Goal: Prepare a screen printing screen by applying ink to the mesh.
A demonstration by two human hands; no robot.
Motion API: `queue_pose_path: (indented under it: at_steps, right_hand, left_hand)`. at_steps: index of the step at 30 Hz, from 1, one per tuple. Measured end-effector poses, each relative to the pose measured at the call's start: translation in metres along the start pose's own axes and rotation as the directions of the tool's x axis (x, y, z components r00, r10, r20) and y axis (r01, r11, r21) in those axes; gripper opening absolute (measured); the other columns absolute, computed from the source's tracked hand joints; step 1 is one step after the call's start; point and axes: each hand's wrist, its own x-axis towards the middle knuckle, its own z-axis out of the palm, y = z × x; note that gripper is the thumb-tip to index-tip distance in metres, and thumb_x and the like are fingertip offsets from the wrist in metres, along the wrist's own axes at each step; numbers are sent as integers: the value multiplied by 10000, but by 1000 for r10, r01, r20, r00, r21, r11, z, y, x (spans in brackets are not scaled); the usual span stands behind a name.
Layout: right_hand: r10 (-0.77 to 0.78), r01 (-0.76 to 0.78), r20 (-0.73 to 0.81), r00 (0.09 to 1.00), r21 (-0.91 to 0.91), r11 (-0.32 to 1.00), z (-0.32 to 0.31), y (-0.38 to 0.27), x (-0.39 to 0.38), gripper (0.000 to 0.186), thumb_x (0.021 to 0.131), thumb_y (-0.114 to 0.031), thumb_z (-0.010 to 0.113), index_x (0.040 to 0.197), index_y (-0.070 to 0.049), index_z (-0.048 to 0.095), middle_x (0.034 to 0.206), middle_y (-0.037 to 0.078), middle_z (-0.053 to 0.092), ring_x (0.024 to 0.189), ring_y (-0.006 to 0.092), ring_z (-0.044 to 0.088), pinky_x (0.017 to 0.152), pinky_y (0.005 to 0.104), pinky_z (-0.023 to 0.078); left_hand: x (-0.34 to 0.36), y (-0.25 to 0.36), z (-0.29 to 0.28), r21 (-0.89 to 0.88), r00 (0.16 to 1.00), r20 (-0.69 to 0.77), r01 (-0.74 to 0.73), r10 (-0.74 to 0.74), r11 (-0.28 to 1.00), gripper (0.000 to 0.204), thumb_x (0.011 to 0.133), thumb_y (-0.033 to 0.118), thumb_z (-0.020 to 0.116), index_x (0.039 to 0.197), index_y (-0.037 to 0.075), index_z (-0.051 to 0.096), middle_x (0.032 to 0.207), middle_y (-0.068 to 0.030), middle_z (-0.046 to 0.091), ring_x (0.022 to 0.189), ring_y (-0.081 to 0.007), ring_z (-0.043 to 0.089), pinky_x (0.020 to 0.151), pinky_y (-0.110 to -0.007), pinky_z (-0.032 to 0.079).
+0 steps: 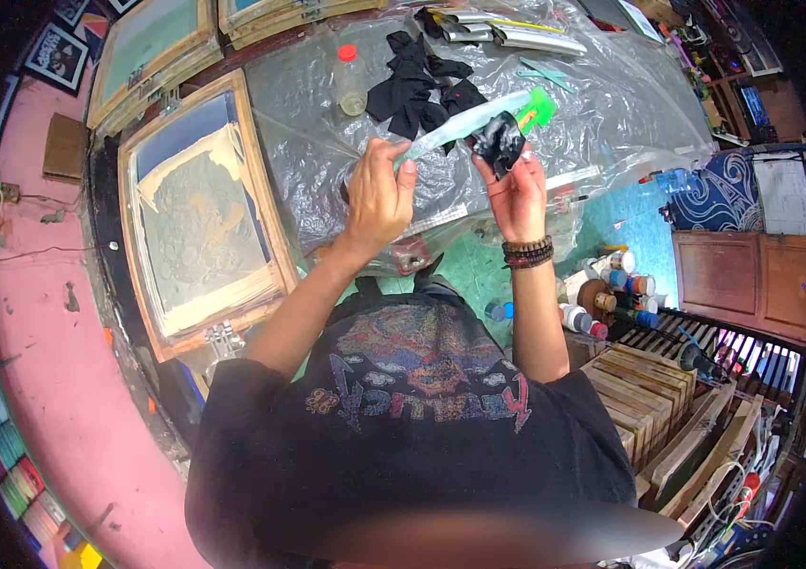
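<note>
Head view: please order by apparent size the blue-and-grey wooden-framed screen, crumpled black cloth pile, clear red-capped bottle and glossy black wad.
1. Wooden-framed screen
2. Black cloth pile
3. Bottle and wad: too alike to rank; the wad is nearer the camera.

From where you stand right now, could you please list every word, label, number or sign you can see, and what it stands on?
Black shirt: large, stylised coloured lettering, which I won't copy out.
Held green-ended item: no legible text.
Framed picture: white marks, too small to read.
Containers on the right: any labels are too small to read.
</note>
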Motion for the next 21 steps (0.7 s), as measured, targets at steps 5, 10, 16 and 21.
queue_pose_path:
  at_steps: [5, 10, 16, 21]
  right_hand:
    - [-34, 33, -19, 999, -39, 999, -2, 6, 2, 426, 979, -132, 617, 1361, 0, 482, 1334, 145, 605, 1244, 305, 590, 1073, 492, 484]
    - [-59, 50, -36, 998, -205, 978, 15, 9, 6, 424, 981, -70, 607, 1371, 8, 461, 1291, 129, 621, 1181, 268, 623, 1038, 481, 511]
    - [-170, 107, -105, 980, -442, 891, 31, 21, 14, 456, 847, 69, 741, 1253, 18, 541, 1145, 91, 650, 1020, 154, 635, 895, 302, 560]
    - [-182, 66, -147, 972, -571, 818, 34, 9, 20, 421, 841, 64, 749, 1218, 3, 571, 1066, 68, 684, 944, 134, 646, 883, 286, 553]
  left_hand:
    - [0, -1, -2, -141, 972, 155, 200, -178, 970, 285, 1012, 188, 545, 1211, -16, 537, 1097, -198, 604, 933, -334, 612, 807, -417, 471]
    - [5, -4, -19, -215, 889, 377, 358, -261, 909, 354, 1028, 269, 562, 1262, 4, 552, 1127, -141, 647, 955, -195, 608, 811, -350, 470]
    - [7, -4, -29, -135, 752, 513, 546, -414, 827, 313, 1046, 281, 514, 1176, 3, 575, 940, -147, 675, 863, -247, 647, 767, -366, 492]
    - [-6, -32, -18, -326, 746, 426, 654, -511, 683, 271, 1088, 240, 429, 1091, 25, 593, 685, 26, 453, 601, -70, 405, 555, -252, 354]
